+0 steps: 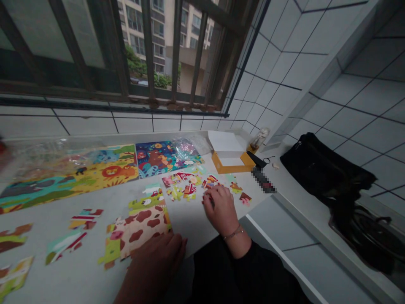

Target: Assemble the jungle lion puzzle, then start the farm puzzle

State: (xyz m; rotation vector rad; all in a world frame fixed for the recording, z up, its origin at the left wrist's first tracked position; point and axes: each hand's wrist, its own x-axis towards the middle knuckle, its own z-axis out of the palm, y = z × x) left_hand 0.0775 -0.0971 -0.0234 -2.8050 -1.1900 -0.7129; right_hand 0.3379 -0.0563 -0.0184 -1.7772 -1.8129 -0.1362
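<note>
A partly joined jigsaw puzzle [144,226] with a brown-spotted cow lies on the white counter. At its lower right edge rests my left hand [160,255], back upward, fingers loosely laid down and holding nothing that shows. My right hand [220,209] is further right, its fingers bent and closed over the counter beside a red barn puzzle piece [210,181]; whatever lies under the fingertips is hidden. Several joined farm pieces [183,185] sit left of that hand. A pink pig piece [245,199] and a green piece [235,187] lie to its right.
Loose puzzle pieces [66,245] are spread at the left. Behind stand two finished-looking animal pictures, one yellow [107,169] and one blue [158,158], partly under clear plastic [190,145]. An open yellow box [232,162] and a black bag [322,169] are at the right.
</note>
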